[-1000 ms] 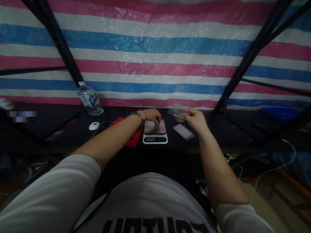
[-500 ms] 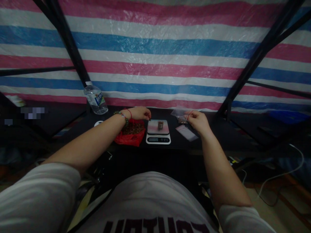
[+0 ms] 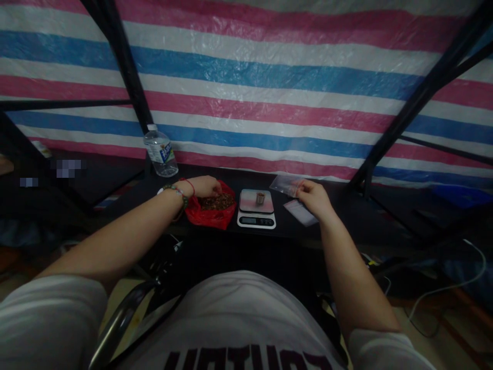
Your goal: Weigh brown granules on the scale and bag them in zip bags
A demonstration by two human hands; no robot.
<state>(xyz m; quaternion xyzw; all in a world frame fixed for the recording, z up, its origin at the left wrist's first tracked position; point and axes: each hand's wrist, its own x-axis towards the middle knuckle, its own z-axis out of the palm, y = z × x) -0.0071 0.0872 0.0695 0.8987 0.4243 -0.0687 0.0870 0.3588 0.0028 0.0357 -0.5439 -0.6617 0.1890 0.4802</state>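
My left hand reaches over a red plastic bag full of small brown dried pieces. Its fingers are bent together at the far side of the pieces; whatever they pinch is too small to make out. Right of the bag stands a white kitchen scale, with a small metal cup upright on its plate. My right hand is closed on the edge of a clear plastic zip bag. Just below that hand, a stack of flat clear bags lies on the table.
A clear plastic bottle with a blue label stands at the back left, beside a black frame post. Striped plastic sheeting hangs behind the black table. A blue item lies far right.
My left hand has moved from beside the scale's plate back to the left, over the pieces in the red bag. My right hand still holds the clear zip bag. The view has shifted slightly.
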